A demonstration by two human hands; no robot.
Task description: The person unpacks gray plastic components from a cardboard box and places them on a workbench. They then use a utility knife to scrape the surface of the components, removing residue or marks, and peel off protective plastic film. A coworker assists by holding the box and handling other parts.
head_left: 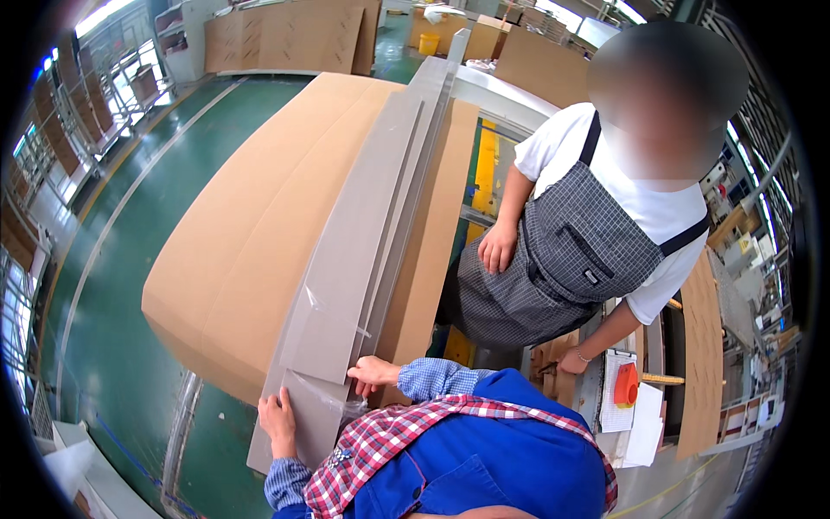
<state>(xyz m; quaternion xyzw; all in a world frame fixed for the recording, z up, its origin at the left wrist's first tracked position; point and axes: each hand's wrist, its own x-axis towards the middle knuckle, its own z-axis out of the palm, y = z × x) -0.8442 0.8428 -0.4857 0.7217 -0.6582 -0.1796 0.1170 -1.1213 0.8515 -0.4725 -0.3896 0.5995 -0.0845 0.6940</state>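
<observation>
Long grey panels (346, 233) lie stacked lengthwise in front of me, reaching away toward the far end. My left hand (277, 423) rests on the left edge of the lowest grey panel (304, 432), fingers stretched out. My right hand (373, 374) is closed at the near right corner of an upper panel, its fingertips pinching the edge. Crumpled clear plastic film (327, 394) lies between my hands, across the near end of the panels. Under the stack is a large brown cardboard sheet (251, 233), which shows on both sides.
A co-worker in a checked apron (575, 268) stands to the right, one hand (497, 248) near the panels. Beside them are an orange-red object (626, 384) and white papers (644, 428). Cardboard sheets (281, 41) stand at the back. Green floor (130, 259) lies left.
</observation>
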